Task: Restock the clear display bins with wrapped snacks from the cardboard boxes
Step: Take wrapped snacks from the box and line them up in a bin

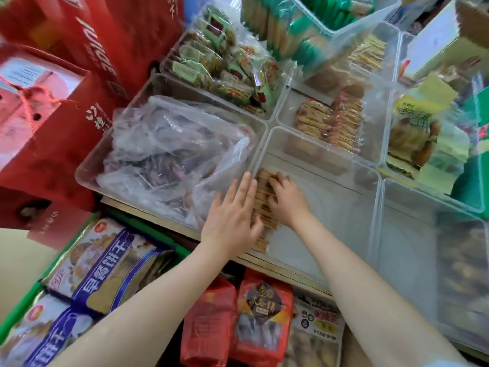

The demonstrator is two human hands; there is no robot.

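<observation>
Both forearms reach forward into a clear bin (330,181): the left hand (232,215) lies flat with straight fingers against the left side of a row of brown wrapped snacks (264,205), and the right hand (287,198) has its fingers curled over the row's right side. The row stands along the bin's left wall. To the left, another bin (90,165) holds a crumpled plastic bag (169,154); far bins hold wrapped biscuits (333,123), and red boxes (53,123) stand at the left.
</observation>
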